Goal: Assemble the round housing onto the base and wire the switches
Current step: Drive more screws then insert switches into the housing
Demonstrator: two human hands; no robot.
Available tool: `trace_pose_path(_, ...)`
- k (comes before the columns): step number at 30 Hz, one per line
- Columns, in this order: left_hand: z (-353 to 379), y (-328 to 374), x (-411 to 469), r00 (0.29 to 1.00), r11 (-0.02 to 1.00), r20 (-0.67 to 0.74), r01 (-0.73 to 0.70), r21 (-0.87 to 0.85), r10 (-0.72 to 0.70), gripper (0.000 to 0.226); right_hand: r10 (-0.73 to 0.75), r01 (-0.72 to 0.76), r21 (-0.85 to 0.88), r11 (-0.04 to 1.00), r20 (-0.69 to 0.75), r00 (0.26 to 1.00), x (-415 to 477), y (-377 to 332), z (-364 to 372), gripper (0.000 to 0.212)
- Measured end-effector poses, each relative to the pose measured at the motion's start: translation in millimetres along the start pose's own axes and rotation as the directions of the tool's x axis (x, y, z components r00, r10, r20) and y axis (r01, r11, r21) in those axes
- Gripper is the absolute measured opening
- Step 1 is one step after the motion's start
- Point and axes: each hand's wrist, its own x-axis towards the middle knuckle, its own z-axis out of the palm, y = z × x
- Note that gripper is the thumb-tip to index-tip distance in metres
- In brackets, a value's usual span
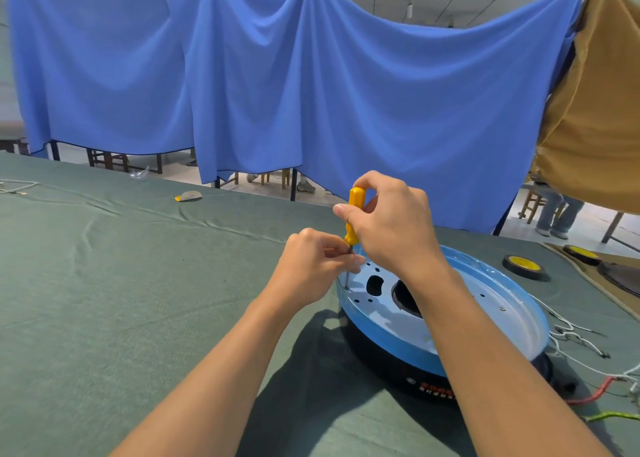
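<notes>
Blue housing (512, 325) flat on top of the black base (391, 363), on the green table (138, 283), near the right side. Yellow screwdriver (350, 231) standing almost straight up, handle at the top, metal tip down in a hole by the housing's left edge. Right hand (391, 221) wrapped round the handle. Left hand (311, 266) just below, fingertips pinching the thin metal shaft. White wires (568, 330) on the table beside the base, to the right. Blue cloth (311, 75) hanging behind.
</notes>
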Motion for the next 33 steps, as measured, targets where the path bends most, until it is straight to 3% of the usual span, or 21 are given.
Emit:
trace_pose_path(7, -1.0, -0.2, 0.1, 1.000, 1.000, 0.011, 0.010, 0.018, -0.010, 0.010, -0.138, 0.131, 0.082, 0.988, 0.086, 0.987, 0.6, 2.6, -12.8, 0.016)
trace_pose_path(11, 0.6, 0.5, -1.2, 1.000, 1.000, 0.020, 0.015, 0.007, -0.015, 0.010, -0.119, 0.118, 0.014, 0.993, 0.012, 0.993, 2.0, 5.3, -5.4, 0.010)
trace_pose_path(19, 2.7, 1.9, -0.2, 0.999, 1.000, -0.048, -0.018, -0.018, 0.017, 0.008, -0.070, 0.057, -0.121, 0.991, -0.108, 0.992, 3.0, 3.2, 3.1, 0.022)
trace_pose_path(24, 0.5, 0.0, 1.5, 0.998, 0.999, -0.050, -0.045, 0.009, 0.045, 0.007, -0.133, 0.134, -0.032, 0.990, 0.045, 0.990, -0.2, 5.1, -1.8, 0.021)
trace_pose_path(27, -1.6, -1.0, 2.0, 0.998, 0.999, -0.036, -0.054, 0.003, 0.054, 0.010, -0.153, 0.147, 0.046, 0.988, 0.176, 0.972, -2.1, 8.9, -7.2, 0.032)
trace_pose_path(33, 3.7, -0.5, 1.0, 1.000, 0.998, -0.013, -0.021, 0.067, 0.022, 0.011, -0.045, 0.045, 0.032, 0.998, 0.012, 0.999, -0.2, 14.8, -3.0, 0.015)
